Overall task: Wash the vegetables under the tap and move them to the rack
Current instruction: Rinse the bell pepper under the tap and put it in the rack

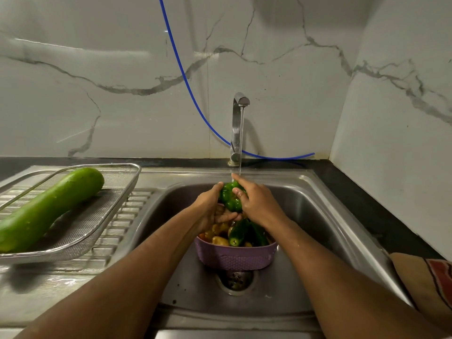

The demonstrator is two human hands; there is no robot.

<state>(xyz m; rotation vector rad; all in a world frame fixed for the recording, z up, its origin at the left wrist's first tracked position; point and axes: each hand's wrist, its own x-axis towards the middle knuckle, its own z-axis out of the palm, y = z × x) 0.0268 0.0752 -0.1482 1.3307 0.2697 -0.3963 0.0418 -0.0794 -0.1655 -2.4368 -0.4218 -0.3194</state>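
While tap (238, 123) runs, green capsicum (230, 195) gripped between left hand (210, 209), right hand (254, 201) (above basket (234, 256)).

head view, looking down, close over sink (318, 206)

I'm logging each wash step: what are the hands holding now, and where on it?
Both hands grip the glossy green bell pepper under the tap stream: left hand on its left side, right hand on its right.

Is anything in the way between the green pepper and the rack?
Nothing visible blocks it. Both hands, left hand and right hand, hold the pepper under the tap. The rack sits to the left; a long gourd fills part of it, with bare mesh beside it.
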